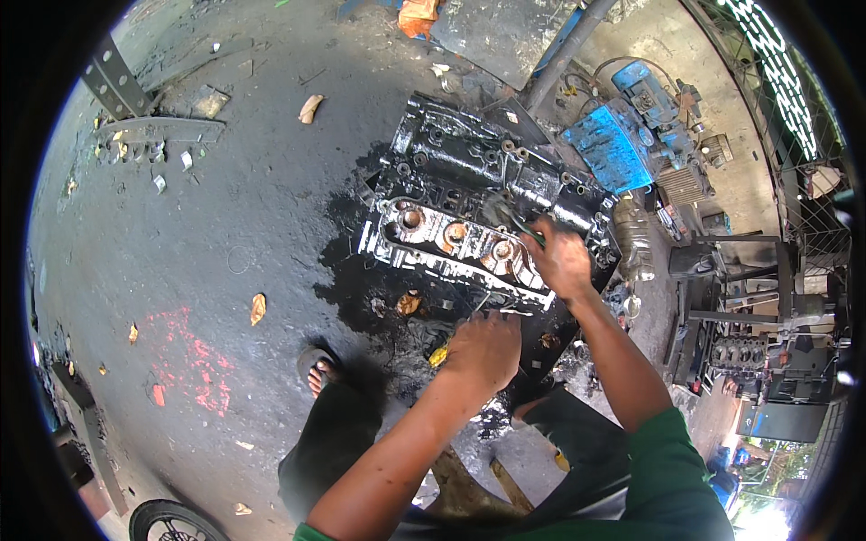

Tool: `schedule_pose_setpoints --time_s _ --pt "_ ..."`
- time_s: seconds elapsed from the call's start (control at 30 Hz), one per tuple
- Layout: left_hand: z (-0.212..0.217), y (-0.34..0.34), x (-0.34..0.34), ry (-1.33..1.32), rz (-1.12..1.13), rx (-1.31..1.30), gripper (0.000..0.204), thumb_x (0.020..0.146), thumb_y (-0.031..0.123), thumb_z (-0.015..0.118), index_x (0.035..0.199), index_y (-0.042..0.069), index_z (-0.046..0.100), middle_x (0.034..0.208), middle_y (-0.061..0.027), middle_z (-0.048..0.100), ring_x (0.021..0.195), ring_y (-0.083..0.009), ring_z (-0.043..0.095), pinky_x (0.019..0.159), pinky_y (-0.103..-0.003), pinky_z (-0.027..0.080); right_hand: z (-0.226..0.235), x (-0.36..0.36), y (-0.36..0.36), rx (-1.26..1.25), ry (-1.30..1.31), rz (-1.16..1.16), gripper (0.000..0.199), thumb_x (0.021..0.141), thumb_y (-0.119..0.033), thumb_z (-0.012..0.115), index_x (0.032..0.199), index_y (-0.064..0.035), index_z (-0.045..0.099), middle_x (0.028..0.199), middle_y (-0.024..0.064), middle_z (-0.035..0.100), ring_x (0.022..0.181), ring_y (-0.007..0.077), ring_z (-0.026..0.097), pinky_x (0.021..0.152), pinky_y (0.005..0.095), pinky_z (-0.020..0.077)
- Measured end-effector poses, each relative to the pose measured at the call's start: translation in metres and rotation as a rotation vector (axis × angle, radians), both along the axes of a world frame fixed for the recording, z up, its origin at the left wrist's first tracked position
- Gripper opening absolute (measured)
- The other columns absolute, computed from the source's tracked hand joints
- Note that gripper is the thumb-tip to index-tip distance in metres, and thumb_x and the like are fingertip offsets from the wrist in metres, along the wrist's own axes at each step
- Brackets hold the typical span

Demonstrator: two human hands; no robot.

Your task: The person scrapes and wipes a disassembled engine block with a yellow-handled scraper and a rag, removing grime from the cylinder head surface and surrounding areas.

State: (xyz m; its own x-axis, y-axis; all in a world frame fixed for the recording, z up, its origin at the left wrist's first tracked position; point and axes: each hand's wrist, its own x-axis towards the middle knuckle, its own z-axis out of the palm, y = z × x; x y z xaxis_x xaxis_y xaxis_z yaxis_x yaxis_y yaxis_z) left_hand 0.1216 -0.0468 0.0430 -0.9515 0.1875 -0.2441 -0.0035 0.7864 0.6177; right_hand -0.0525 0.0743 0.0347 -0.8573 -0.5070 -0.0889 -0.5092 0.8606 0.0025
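Note:
A wet, silvery cylinder head (456,236) with rusty round recesses lies in front of me. Over its right end, my right hand (561,257) is closed round the green handle of what looks like a brush (534,233); its grey end is smeared by motion. Close to the casting's near edge, my left hand (484,350) has its fingers curled, and what they grip, if anything, is hidden. Beyond the cylinder head is a larger black, oily engine casting (469,162), shiny with liquid.
Dark liquid (338,279) spreads across the floor left of the castings. A blue machine (613,144) stands at the far right, near a metal pipe (568,54). Dry leaves (259,309) lie about. My sandalled foot (319,370) is close by; a wheel (171,523) shows at lower left.

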Motion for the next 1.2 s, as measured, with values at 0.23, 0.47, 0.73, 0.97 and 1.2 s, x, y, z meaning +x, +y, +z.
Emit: schedule_pose_setpoints --time_s 0.23,0.47,0.73,0.97,1.2 --pt "-0.006 -0.010 -0.009 -0.024 0.001 -0.029 0.040 0.089 0.027 0.059 0.119 0.001 0.057 0.110 -0.0168 0.063 0.106 -0.0342 0.062 0.087 -0.043 0.053 0.001 -0.031 -0.036 -0.141 0.230 0.230 0.027 0.091 -0.034 0.062 0.099 -0.0090 0.057 0.078 0.0169 0.066 0.075 0.0365 0.066 0.067 0.0466 0.0519" --pt "-0.008 -0.001 -0.004 0.022 -0.022 -0.007 0.046 0.089 0.027 0.059 0.126 0.001 0.055 0.108 -0.0181 0.064 0.103 -0.0352 0.064 0.088 -0.043 0.053 0.023 -0.064 -0.017 -0.200 0.079 0.261 0.032 0.089 -0.036 0.068 0.096 -0.0062 0.061 0.068 0.0153 0.065 0.058 0.0310 0.065 0.052 0.0407 0.0503" --pt "-0.018 0.001 -0.003 0.045 -0.011 -0.029 0.043 0.090 0.030 0.058 0.122 0.001 0.057 0.107 -0.0182 0.064 0.102 -0.0352 0.064 0.085 -0.043 0.054 -0.010 -0.073 -0.071 -0.286 -0.096 -0.043 0.036 0.091 -0.046 0.063 0.092 -0.0104 0.065 0.075 0.0109 0.065 0.073 0.0283 0.065 0.070 0.0430 0.0508" --pt "-0.009 -0.011 -0.004 0.020 0.006 -0.033 0.026 0.089 0.016 0.051 0.110 0.004 0.061 0.106 -0.0147 0.066 0.100 -0.0314 0.065 0.079 -0.040 0.055 0.001 -0.064 -0.027 -0.254 0.001 0.139 0.032 0.089 -0.040 0.067 0.094 -0.0086 0.064 0.066 0.0148 0.064 0.062 0.0315 0.065 0.061 0.0434 0.0518" --pt "-0.016 -0.002 0.000 0.062 0.032 0.028 0.040 0.086 0.028 0.061 0.116 0.001 0.058 0.107 -0.0171 0.064 0.101 -0.0353 0.064 0.084 -0.044 0.054 0.020 -0.043 -0.059 -0.035 0.102 0.183 0.040 0.094 -0.048 0.056 0.101 -0.0086 0.061 0.066 0.0165 0.065 0.063 0.0351 0.067 0.057 0.0446 0.0530"
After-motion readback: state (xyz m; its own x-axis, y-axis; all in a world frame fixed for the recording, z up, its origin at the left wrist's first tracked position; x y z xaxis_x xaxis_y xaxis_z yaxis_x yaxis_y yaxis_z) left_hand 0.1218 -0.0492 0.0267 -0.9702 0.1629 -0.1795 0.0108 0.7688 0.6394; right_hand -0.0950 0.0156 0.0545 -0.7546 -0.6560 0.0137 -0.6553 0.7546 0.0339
